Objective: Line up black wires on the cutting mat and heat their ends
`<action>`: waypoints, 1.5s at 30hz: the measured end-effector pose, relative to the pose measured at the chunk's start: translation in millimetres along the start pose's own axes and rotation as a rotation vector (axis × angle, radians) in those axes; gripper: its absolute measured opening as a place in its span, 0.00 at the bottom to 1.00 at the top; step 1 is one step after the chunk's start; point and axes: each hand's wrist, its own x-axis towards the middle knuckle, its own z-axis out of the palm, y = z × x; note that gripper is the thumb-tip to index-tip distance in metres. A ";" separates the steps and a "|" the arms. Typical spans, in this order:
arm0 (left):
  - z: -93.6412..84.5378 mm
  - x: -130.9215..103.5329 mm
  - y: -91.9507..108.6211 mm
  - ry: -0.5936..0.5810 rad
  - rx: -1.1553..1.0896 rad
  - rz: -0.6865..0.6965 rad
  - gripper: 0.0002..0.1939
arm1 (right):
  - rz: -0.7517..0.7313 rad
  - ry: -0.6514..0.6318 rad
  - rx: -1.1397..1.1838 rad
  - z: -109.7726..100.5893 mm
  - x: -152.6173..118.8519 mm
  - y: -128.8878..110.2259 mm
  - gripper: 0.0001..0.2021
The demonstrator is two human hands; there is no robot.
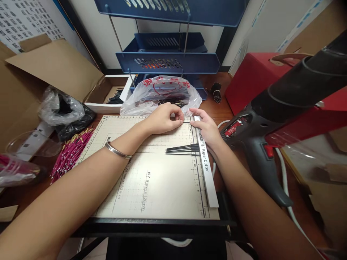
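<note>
My left hand (170,117) is over the top of the cream paper cutter board (159,180), its fingertips closed on one end of a short, thin black piece (187,122). At the other end of that piece is my right hand (205,126), by the top of the white strip (206,169) marked "Paper Cutter". Its thumb meets the black piece, while the index finger stands apart above; the other fingers are partly hidden. Below my hands, a fanned bunch of thin black rods (181,149) lies across the board, their right ends reaching the white strip.
Behind the board stand a clear plastic bag (162,103) and blue shelves (168,62). Magenta pieces with gold tips (72,153) lie at left, near an opened cardboard box (65,68). A heat gun (260,144) and red box (244,77) crowd the right side.
</note>
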 end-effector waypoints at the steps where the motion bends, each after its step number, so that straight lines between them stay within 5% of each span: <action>1: 0.0 0.2 -0.2 -0.001 0.003 0.000 0.06 | 0.001 -0.004 -0.002 -0.6 0.3 0.2 0.27; 38: 0.3 -9.3 -1.5 0.027 0.131 0.008 0.11 | -0.073 0.010 -0.105 -0.5 5.8 9.6 0.27; 45: -1.1 -16.1 11.8 0.018 0.186 -0.141 0.12 | -0.066 0.001 -0.134 0.6 2.9 3.9 0.25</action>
